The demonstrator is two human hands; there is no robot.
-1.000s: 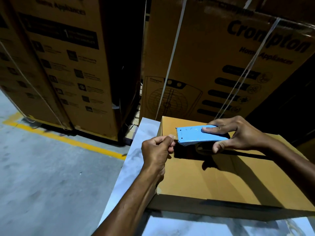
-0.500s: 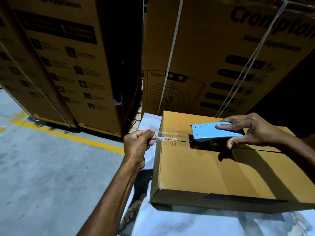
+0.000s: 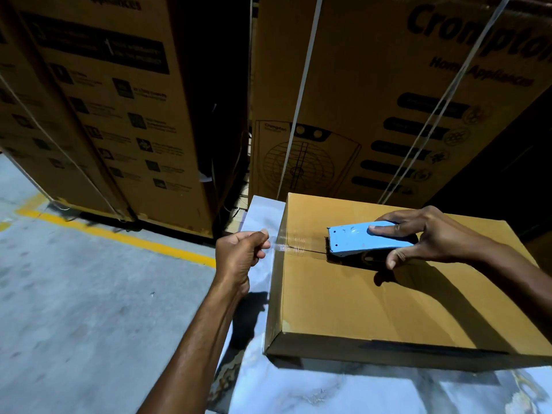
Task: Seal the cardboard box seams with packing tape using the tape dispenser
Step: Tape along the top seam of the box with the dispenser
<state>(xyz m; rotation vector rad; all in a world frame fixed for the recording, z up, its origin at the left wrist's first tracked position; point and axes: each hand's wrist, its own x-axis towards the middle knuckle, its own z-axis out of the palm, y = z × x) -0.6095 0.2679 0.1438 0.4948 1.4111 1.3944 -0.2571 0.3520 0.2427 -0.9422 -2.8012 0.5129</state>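
The cardboard box [image 3: 373,294] sits on a pale marbled table [image 3: 328,389], and a clear strip of packing tape [image 3: 291,245] stretches over its left edge along the centre seam [image 3: 313,251]. The right hand [image 3: 430,237] is wrapped around the blue tape dispenser [image 3: 355,239], pressing it on the box top, while the left hand [image 3: 239,255], fist closed, pinches the tape's free end just off the box's side. Tall printed cartons [image 3: 373,100] stand behind, with a yellow line [image 3: 119,234] on the concrete floor [image 3: 74,309].
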